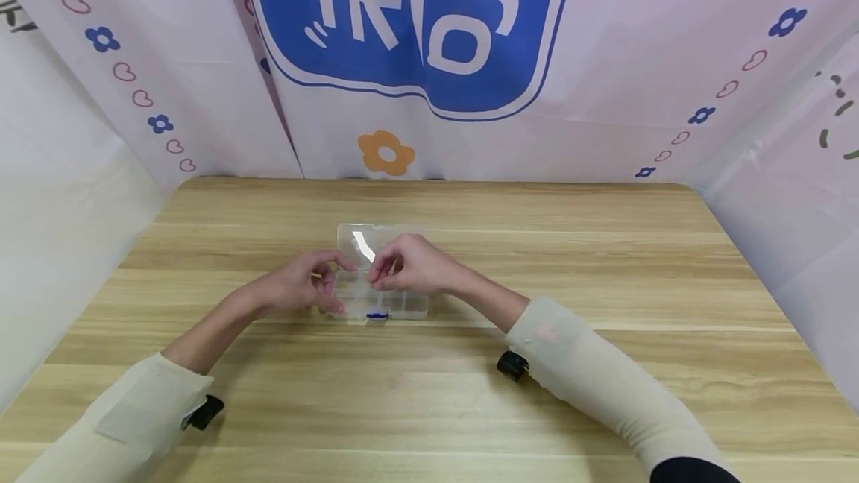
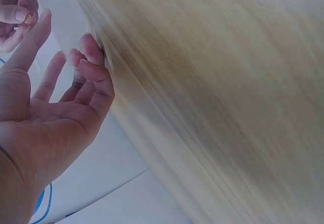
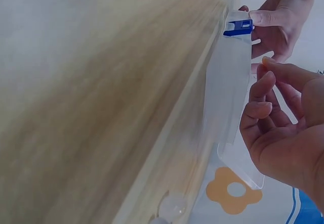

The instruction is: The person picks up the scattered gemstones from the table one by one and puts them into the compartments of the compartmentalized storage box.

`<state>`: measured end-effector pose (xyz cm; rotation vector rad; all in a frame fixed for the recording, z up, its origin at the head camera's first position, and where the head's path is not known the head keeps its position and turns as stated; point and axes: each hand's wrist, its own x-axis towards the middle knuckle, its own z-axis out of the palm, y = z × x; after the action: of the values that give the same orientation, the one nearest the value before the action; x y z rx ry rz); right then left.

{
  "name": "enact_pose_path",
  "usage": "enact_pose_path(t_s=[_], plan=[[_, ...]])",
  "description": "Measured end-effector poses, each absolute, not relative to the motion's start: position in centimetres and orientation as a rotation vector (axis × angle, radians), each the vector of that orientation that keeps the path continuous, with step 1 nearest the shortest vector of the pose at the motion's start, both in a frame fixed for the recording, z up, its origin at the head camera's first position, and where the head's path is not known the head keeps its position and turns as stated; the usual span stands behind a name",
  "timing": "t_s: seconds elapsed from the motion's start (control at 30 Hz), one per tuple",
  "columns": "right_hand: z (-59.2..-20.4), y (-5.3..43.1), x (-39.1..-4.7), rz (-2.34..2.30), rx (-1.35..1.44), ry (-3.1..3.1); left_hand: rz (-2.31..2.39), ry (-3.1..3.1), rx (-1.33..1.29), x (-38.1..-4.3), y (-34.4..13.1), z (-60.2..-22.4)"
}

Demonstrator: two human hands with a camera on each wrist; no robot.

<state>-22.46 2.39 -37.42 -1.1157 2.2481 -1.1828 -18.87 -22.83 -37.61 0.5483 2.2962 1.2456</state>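
A clear plastic compartment box (image 1: 415, 305) lies on the table, its transparent lid (image 1: 350, 237) tipped open toward the back. A blue latch (image 1: 378, 316) is on its front side. My left hand (image 1: 302, 282) holds the box's left end, thumb at the front corner and index finger toward the back. Above the compartments, my right hand (image 1: 414, 267) pinches a tiny orange piece (image 2: 29, 18) between thumb and index finger; its exact kind is too small to tell. Small yellowish bits (image 1: 345, 285) show in a left compartment.
The wood-grain table (image 1: 429, 393) extends around the box. A white printed cloth (image 1: 604, 95) hangs behind the table's back edge, with white sheets at both sides. Black devices (image 1: 513, 365) are strapped at both wrists.
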Motion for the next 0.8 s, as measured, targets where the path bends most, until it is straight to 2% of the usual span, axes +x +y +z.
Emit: enact_pose_path(t_s=[0.8], plan=[[-37.3, -0.7, -21.8, -1.155, -1.075, 2.261, 1.224, 2.3, 0.55, -18.9, -22.9, -37.6]])
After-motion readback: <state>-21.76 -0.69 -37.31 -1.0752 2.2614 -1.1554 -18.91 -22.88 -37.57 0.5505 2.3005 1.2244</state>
